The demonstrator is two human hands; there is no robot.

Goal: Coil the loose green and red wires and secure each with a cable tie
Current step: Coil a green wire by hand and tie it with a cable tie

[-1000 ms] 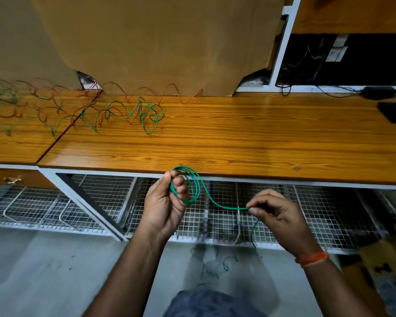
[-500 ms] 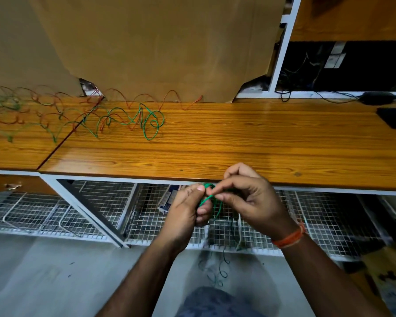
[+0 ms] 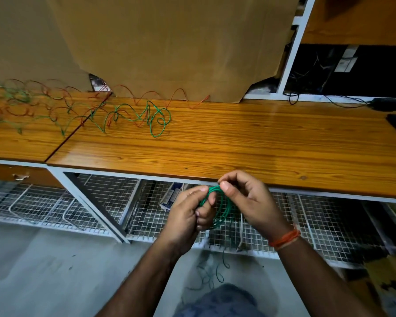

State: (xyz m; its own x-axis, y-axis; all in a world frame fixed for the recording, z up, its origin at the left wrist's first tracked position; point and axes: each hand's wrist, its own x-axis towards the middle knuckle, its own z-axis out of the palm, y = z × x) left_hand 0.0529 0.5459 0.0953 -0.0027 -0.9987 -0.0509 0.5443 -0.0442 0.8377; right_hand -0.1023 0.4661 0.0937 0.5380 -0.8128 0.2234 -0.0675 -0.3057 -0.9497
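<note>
We hold the green coil (image 3: 218, 205) in front of the near edge of the wooden bench (image 3: 238, 143), over the wire-mesh shelf (image 3: 110, 202); the left hand (image 3: 188, 216) grips the coil's left side with curled fingers and thumb; the right hand (image 3: 245, 197) pinches the top of the coil between thumb and forefinger.

A second ago the right hand stood well apart to the right, drawing a straight run of wire out from the coil; half a second ago it had come in against the left hand; now that run lies on the coil as a further turn, and the loops read fuller.

We judge the winding of this wire to be under way, not finished; a dark tail (image 3: 223, 259) hangs below the hands toward the floor. No cable tie is visible.

The loose green and red wires (image 3: 133, 115) lie untouched on the far left of the bench.
</note>
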